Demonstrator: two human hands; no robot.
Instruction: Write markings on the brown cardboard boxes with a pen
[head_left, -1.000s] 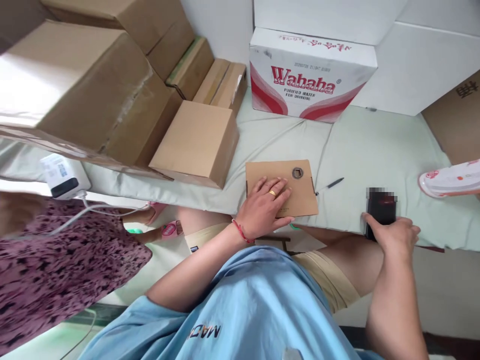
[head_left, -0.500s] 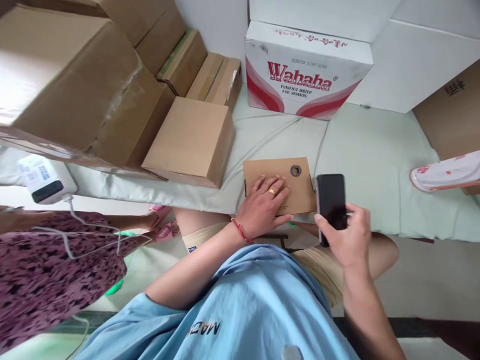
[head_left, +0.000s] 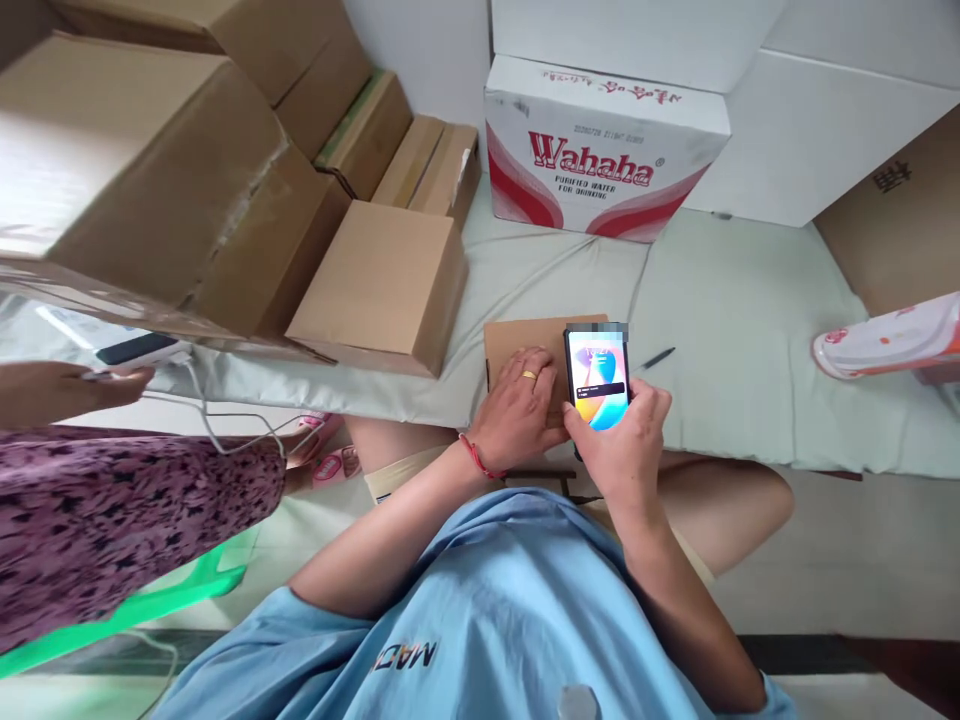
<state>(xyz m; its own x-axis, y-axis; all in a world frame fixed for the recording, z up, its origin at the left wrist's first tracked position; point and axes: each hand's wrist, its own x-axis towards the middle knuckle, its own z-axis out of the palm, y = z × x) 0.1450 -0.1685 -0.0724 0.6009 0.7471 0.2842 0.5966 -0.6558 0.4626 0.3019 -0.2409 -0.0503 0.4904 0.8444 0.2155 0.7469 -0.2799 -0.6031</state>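
Observation:
My right hand [head_left: 626, 445] is wrapped round a smartphone [head_left: 598, 378], whose lit screen shows a colourful lock display. My left hand [head_left: 521, 405] lies flat, fingers stretched out, on a small flat cardboard box [head_left: 517, 338] at the table's front edge. The phone hangs over the right part of that box and hides much of it. A gold ring and a red bracelet are on my left hand and wrist. Just right of the phone, a dark pen [head_left: 654, 358] rests on the cloth.
A Wahaha water carton [head_left: 600, 165] stands at the back of the cloth-covered table [head_left: 750, 300]. Brown cardboard boxes [head_left: 375, 270] are stacked on the left. Another person's hand [head_left: 75, 390] is by a white device with a cable [head_left: 142, 345]. A pink-and-white package [head_left: 885, 338] sits far right.
My right hand has moved left with the phone, now over the box, and its dark screen has lit up. The pen has come into view. The other person's hand and the white device have shifted.

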